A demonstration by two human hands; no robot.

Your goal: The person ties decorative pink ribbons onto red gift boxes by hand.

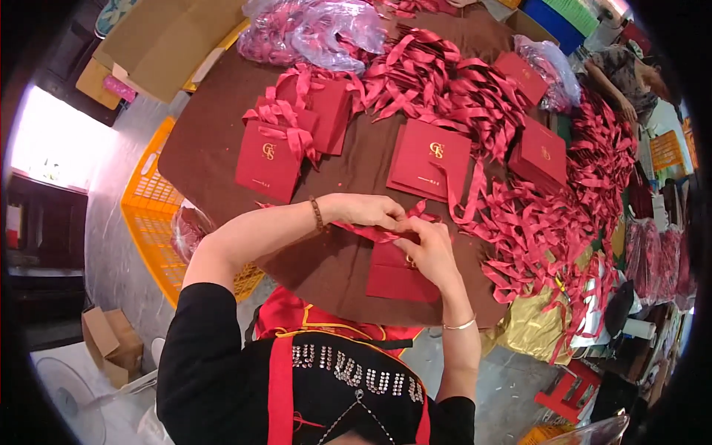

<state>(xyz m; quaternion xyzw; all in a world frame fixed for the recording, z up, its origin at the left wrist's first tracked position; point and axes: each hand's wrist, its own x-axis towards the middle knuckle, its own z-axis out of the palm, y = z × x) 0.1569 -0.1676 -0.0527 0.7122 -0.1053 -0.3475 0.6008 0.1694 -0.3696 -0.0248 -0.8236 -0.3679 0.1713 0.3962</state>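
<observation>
My left hand (377,211) and my right hand (430,248) meet over the near part of the table, fingers closed on a red ribbon (363,231). Beneath them lies a dark red paper gift bag (400,285), flat, its upper part covered by my hands. Exactly how the ribbon runs between my fingertips is hidden. Just beyond is a stack of flat red bags (429,157) with gold print, a loose ribbon trailing from its right side. To the left, more red bags (265,165) carry ribbons tied in bows.
The brown-covered table (204,141) holds a large heap of red ribbons (541,230) on the right and clear plastic bags (315,33) at the back. An orange crate (144,200) stands at the left edge. A person (627,78) is at the far right. A red stool (569,391) sits lower right.
</observation>
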